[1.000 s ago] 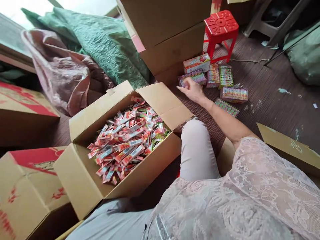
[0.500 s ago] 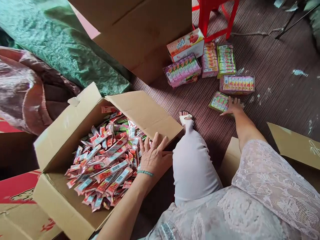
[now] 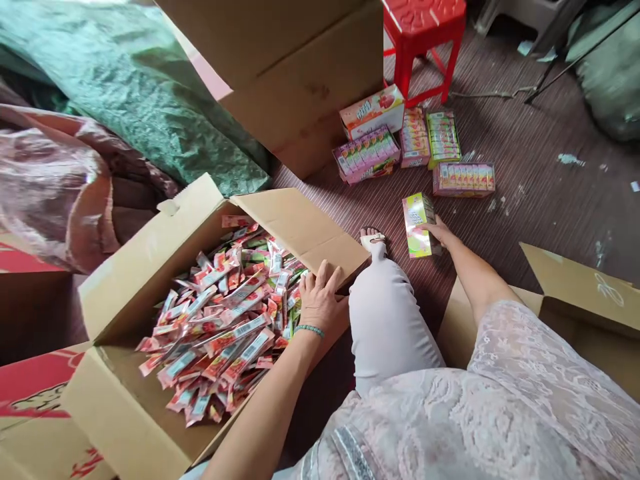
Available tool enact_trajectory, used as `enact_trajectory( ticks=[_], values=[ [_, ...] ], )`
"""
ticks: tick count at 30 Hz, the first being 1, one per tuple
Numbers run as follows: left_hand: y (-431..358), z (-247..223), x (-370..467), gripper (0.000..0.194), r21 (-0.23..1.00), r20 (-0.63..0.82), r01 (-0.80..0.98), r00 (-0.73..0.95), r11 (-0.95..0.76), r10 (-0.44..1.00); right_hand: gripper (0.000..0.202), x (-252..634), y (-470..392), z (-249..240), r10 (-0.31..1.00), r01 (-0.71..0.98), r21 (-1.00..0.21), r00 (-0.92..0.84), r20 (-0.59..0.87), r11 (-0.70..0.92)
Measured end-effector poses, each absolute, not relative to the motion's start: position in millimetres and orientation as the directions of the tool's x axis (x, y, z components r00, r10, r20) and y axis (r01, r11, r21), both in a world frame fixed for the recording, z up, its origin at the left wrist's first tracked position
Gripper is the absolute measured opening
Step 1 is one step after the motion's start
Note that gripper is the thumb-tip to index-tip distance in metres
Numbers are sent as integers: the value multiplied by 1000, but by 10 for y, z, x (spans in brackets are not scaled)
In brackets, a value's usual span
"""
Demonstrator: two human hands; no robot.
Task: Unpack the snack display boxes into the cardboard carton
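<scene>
Cardboard makes up the biggest thing nearby, an open carton point(image 3: 150, 267) heaped with red and green candy sticks point(image 3: 225, 320). Behind it lies a green tarp point(image 3: 150, 87), and a red stool point(image 3: 425, 27) stands farther back. Filled display boxes point(image 3: 415, 143) sit on the floor. The right hand point(image 3: 440, 232) grips a small green box point(image 3: 417, 225), tilted up just above the floor beside the foot. The left hand point(image 3: 320, 300) rests flat, fingers loose, on the carton's near edge.

White lace top, green bead bracelet point(image 3: 309, 329)
</scene>
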State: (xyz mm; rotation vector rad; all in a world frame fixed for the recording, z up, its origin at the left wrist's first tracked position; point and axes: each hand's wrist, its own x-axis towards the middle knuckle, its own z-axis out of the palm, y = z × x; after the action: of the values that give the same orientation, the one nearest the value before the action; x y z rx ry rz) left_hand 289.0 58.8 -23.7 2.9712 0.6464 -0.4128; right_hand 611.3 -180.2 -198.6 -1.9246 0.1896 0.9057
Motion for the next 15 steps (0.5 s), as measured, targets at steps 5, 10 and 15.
enact_trajectory(
  ticks=[5, 10, 15],
  values=[
    [562, -156, 2923, 60, 110, -307, 408, 881, -907, 359, 68, 6123, -1425, -1072, 488, -403, -907, 772, -409, -122],
    [726, 198, 2844, 78, 732, -211, 477, 837, -486, 505, 78, 5854, -780, 449, 795, -150, -979, 607, 17, 135],
    [984, 970, 2522, 83, 960, -111, -126, 651, 251, 751, 103, 4796, 18, 1448, 951, -72, -993, 301, 69, 95]
  ],
)
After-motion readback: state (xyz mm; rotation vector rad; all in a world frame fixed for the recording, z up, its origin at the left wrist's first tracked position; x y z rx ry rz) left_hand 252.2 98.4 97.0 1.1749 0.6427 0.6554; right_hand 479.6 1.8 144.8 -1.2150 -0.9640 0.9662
